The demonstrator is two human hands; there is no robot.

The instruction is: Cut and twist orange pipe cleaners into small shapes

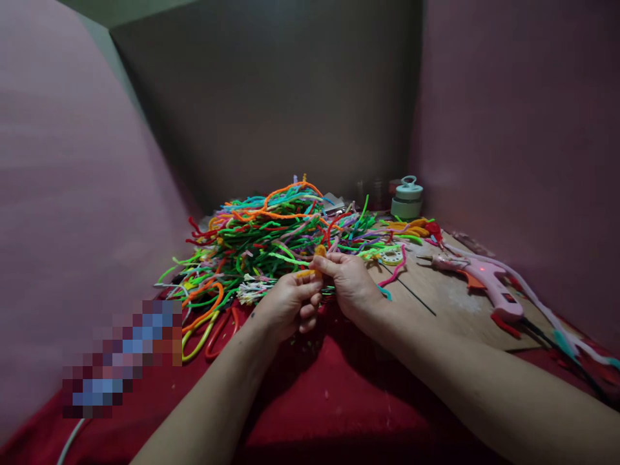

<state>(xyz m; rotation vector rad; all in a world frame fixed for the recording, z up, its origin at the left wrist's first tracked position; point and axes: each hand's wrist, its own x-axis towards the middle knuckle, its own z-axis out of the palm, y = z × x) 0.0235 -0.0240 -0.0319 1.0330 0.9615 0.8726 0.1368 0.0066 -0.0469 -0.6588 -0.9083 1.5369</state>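
An orange-yellow pipe cleaner (320,253) is pinched between both hands, at the near side of a big heap of colored pipe cleaners (271,232). My left hand (294,298) closes on its lower part, fingers curled. From the right, my right hand (349,279) grips it near the top with thumb and forefinger. The upper end looks thick or coiled; its exact shape is partly covered by the fingers. Just left of my left hand lies a bundle of pale pipe cleaner ends (254,289).
A pink glue gun (496,284) rests on a wooden board (453,300) at the right, its cord trailing off. Behind stands a pale green lidded jar (407,200). A red cloth (310,400) covers the near surface. Pink walls (523,129) flank both sides. A blurred-out object lies at left.
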